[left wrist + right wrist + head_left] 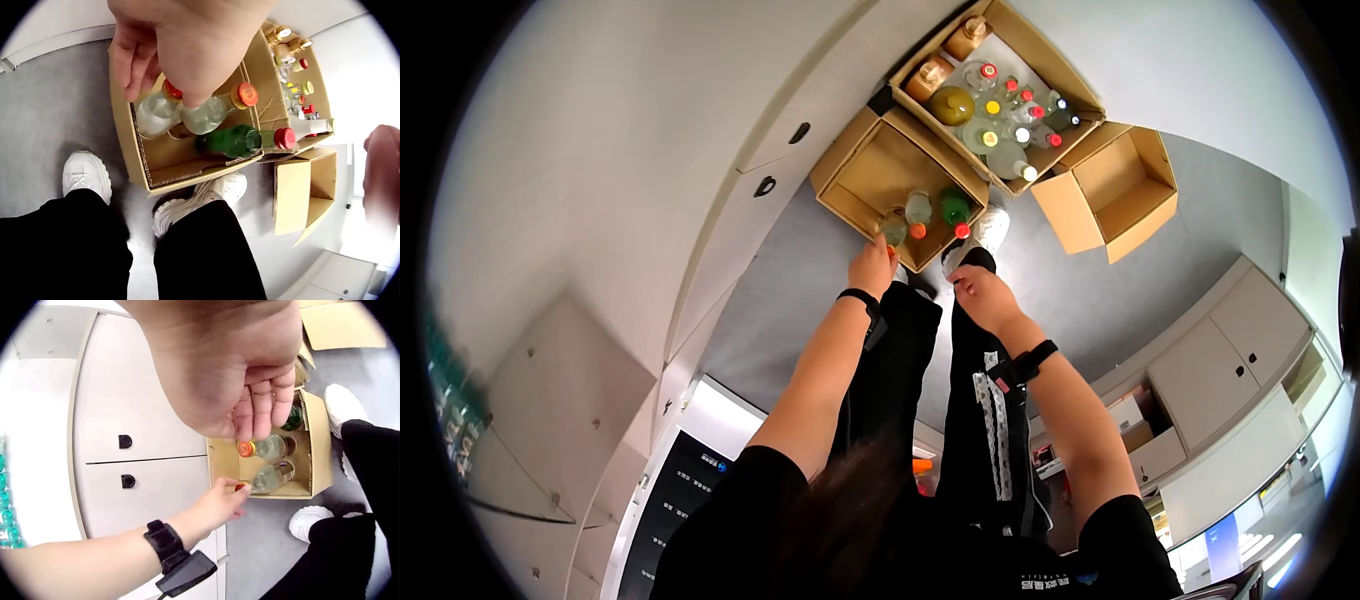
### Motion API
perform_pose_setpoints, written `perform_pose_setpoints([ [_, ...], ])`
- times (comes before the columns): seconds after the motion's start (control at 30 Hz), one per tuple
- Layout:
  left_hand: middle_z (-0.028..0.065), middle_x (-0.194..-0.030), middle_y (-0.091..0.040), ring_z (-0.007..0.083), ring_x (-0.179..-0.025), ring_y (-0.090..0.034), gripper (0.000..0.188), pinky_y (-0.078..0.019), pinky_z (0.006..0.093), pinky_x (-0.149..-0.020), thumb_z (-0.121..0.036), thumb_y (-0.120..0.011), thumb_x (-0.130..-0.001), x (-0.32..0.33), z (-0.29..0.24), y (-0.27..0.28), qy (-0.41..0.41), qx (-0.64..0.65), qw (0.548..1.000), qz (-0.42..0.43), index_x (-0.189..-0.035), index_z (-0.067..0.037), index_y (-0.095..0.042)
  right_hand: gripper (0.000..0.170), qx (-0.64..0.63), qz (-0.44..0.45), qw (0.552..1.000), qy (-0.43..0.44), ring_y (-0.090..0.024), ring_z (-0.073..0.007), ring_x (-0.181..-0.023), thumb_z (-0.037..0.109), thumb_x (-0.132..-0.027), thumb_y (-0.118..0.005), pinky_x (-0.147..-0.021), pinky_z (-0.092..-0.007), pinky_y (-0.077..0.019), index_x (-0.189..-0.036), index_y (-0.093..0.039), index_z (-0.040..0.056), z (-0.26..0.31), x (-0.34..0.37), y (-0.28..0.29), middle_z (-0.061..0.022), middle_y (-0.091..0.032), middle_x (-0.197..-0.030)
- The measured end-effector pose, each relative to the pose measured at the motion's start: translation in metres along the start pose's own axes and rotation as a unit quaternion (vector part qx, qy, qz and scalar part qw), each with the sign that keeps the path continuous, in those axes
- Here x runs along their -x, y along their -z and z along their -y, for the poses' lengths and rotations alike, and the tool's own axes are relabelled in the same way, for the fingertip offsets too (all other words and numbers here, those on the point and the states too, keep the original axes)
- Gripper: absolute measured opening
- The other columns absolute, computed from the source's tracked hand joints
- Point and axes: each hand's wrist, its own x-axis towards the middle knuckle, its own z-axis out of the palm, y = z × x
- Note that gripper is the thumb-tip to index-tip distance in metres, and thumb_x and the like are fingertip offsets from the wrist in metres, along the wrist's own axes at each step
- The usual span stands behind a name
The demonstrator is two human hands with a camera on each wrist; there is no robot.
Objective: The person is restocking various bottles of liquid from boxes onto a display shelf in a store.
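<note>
So, the clear bottle [891,226] is inside the open box [855,180], near its edge, pinched at the cap by the bent fingers of the left hand [872,268]. Beside it, a second clear bottle [918,208] and a green bottle [955,208] have no hand on them; seemingly partway, with what remains unclear. The right hand [987,298] is nearby, fingers loosely curled, holding nothing visible. Beyond, a larger box [1050,67] crowded with bottles [951,105] is beside a third box [1138,205]
</note>
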Motion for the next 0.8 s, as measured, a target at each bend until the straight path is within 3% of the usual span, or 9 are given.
perform_pose_setpoints([
  [0.17, 0.0183, -0.087, -0.062, 0.0378, -0.078, -0.061, 0.024, -0.0493, 0.0484, -0.065, -0.024, -0.056, -0.086, -0.011, 0.008, -0.016, -0.017, -0.015, 1.0, 0.005, -0.097, -0.004, -0.049, 0.019, 0.022, 0.028, 0.999, -0.04, -0.062, -0.026, -0.081, 0.01, -0.081, -0.054, -0.074, -0.0344, -0.0495, -0.097, -0.065, 0.007, -0.005, 0.026, -0.006, -0.0118, -0.063, -0.091],
  [0.33, 0.0209, -0.081, -0.063, 0.0399, -0.075, -0.06, 0.024, -0.0474, 0.0505, -0.064, -0.024, -0.054, -0.086, 0.023, 0.009, 0.031, -0.015, 0.046, 0.997, -0.054, -0.095, -0.002, -0.05, 0.018, 0.019, 0.0, 1.0, -0.024, -0.062, -0.0274, -0.08, 0.01, -0.082, -0.053, -0.074, -0.0355, -0.0499, -0.095, -0.065, 0.007, -0.01, 0.038, -0.005, -0.0135, -0.063, -0.088],
  [0.47, 0.0195, -0.076, -0.063, 0.0387, -0.072, -0.061, 0.023, -0.047, 0.0502, -0.061, -0.025, -0.055, -0.086, 0.083, -0.004, 0.104, -0.021, 0.055, 0.997, -0.044, -0.095, -0.005, -0.049, 0.02, 0.028, -0.015, 0.999, 0.028, -0.062, -0.0291, -0.079, 0.011, -0.078, -0.055, -0.071, -0.037, -0.0498, -0.095, -0.065, 0.0075, 0.013, 0.045, -0.001, -0.0139, -0.063, -0.085],
  [0.6, 0.0142, -0.072, -0.062, 0.0362, -0.066, -0.061, 0.022, -0.0475, 0.0478, -0.056, -0.026, -0.058, -0.082, 0.163, -0.014, 0.182, -0.115, 0.049, 0.989, -0.085, -0.091, -0.007, -0.049, 0.018, 0.047, 0.014, 0.996, 0.069, -0.062, -0.0295, -0.077, 0.013, -0.078, -0.057, -0.07, -0.0379, -0.05, -0.094, -0.066, 0.0083, 0.039, 0.054, -0.003, -0.0133, -0.064, -0.081],
  [0.67, 0.0117, -0.072, -0.063, 0.0346, -0.065, -0.061, 0.021, -0.0473, 0.0459, -0.054, -0.027, -0.058, -0.081, 0.204, -0.023, 0.227, -0.161, 0.054, 0.98, -0.101, -0.09, -0.009, -0.049, 0.016, 0.04, 0.009, 0.994, 0.099, -0.063, -0.0303, -0.077, 0.014, -0.08, -0.058, -0.071, -0.0384, -0.0503, -0.093, -0.066, 0.0084, 0.073, 0.067, 0.006, -0.0144, -0.064, -0.081],
  [0.73, 0.0111, -0.074, -0.063, 0.0331, -0.065, -0.061, 0.023, -0.0464, 0.045, -0.054, -0.025, -0.058, -0.081, 0.251, -0.035, 0.268, -0.194, 0.057, 0.976, -0.076, -0.098, -0.01, -0.054, 0.02, 0.038, -0.001, 0.993, 0.11, -0.063, -0.032, -0.078, 0.021, -0.085, -0.056, -0.072, -0.0383, -0.0508, -0.096, -0.064, 0.0072, 0.081, 0.074, 0.004, -0.0163, -0.065, -0.084],
  [0.8, 0.0089, -0.072, -0.063, 0.0309, -0.062, -0.061, 0.022, -0.0461, 0.0431, -0.051, -0.026, -0.06, -0.079, 0.297, -0.051, 0.313, -0.242, 0.039, 0.968, -0.059, -0.095, -0.011, -0.057, 0.028, 0.038, -0.011, 0.992, 0.117, -0.065, -0.026, -0.081, 0.03, -0.091, -0.053, -0.073, -0.0347, -0.0511, -0.104, -0.062, 0.0065, 0.097, 0.087, 0.007, -0.0141, -0.066, -0.09],
])
